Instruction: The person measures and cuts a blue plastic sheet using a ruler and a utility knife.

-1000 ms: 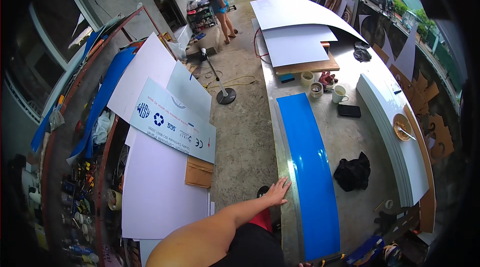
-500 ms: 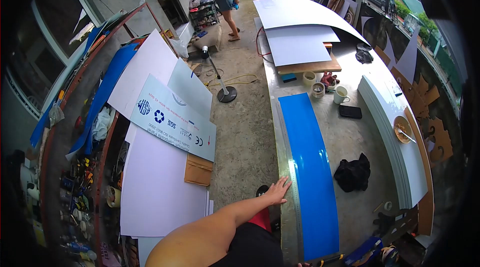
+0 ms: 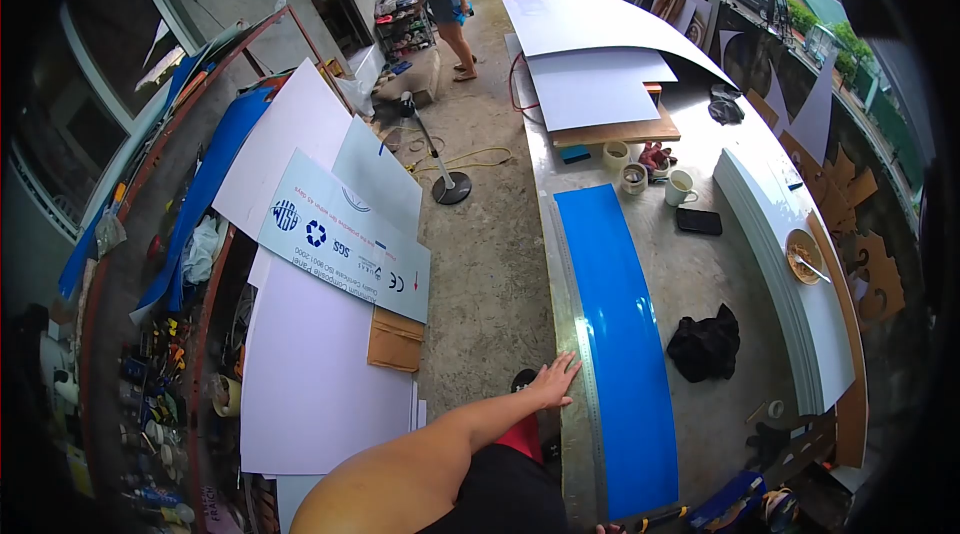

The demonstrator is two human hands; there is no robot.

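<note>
My left hand lies flat at the near left edge of the metal-topped table, fingers apart. Its fingertips touch or nearly touch a long metal ruler. That ruler runs along the left side of a long glossy blue sheet, which lies lengthwise on the table. Of my right hand, only a sliver shows at the bottom edge. Beside it is a thin black and yellow tool; whether the fingers hold it is hidden.
A crumpled black bag, a phone, a mug and a bowl rest to the right. White panels are stacked at the far end. More panels lean left. A person stands beyond a floor stand.
The person in the background has lowered an outstretched arm and stands more upright. My left hand stays at the ruler. The view has shifted very slightly.
</note>
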